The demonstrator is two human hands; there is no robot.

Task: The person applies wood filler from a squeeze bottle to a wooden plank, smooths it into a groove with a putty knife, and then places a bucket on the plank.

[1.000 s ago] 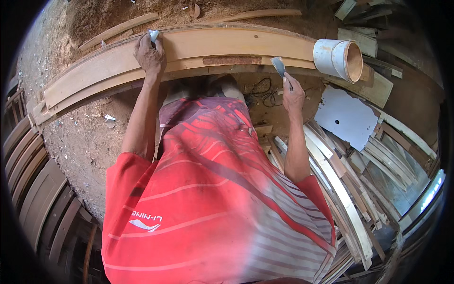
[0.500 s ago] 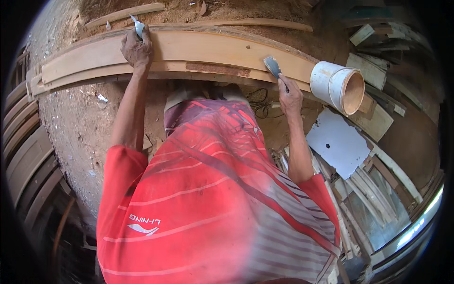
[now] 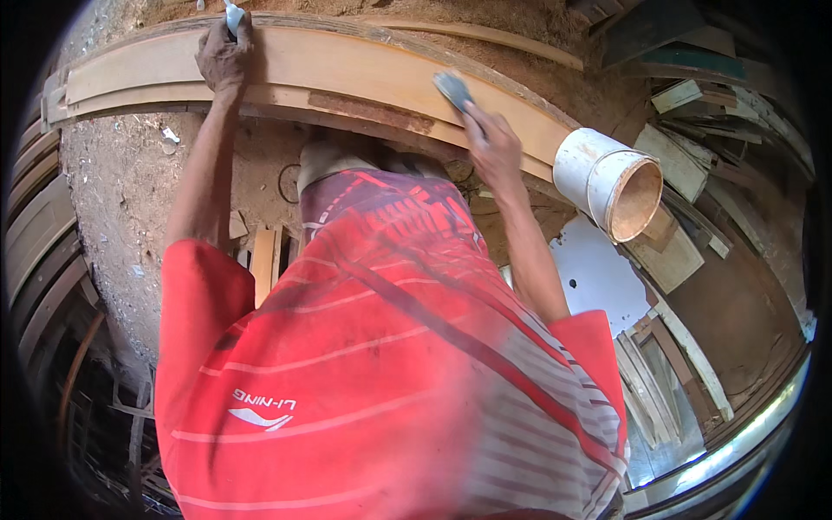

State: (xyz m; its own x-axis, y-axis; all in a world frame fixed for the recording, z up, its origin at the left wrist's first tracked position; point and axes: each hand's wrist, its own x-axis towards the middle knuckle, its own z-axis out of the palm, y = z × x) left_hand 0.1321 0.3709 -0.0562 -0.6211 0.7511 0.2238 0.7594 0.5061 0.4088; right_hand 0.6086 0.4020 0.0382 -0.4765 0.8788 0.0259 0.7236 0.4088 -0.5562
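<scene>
A long pale wooden board (image 3: pixel 347 65) lies across in front of me, with a narrower strip along its near edge and a rough brown patch (image 3: pixel 368 111) there. Over the board's left part, my left hand (image 3: pixel 225 61) is closed around a small pale-blue tube (image 3: pixel 233 19) whose narrow tip points away from me. The fingers hide most of that tube. My right hand (image 3: pixel 494 146) grips a putty knife (image 3: pixel 452 90), its grey blade over the board right of the middle. Whether the blade touches the wood I cannot tell.
A white cylindrical container (image 3: pixel 582 169) lies on its side at the board's right end, its open mouth toward the lower right. A white sheet with a hole (image 3: pixel 598 269) and several wood offcuts (image 3: pixel 654 381) lie at right. Long wooden pieces (image 3: pixel 43 230) are stacked at left.
My right hand and the putty knife have moved left and away from me over the board. The view has shifted, so the board and my left hand appear higher.
</scene>
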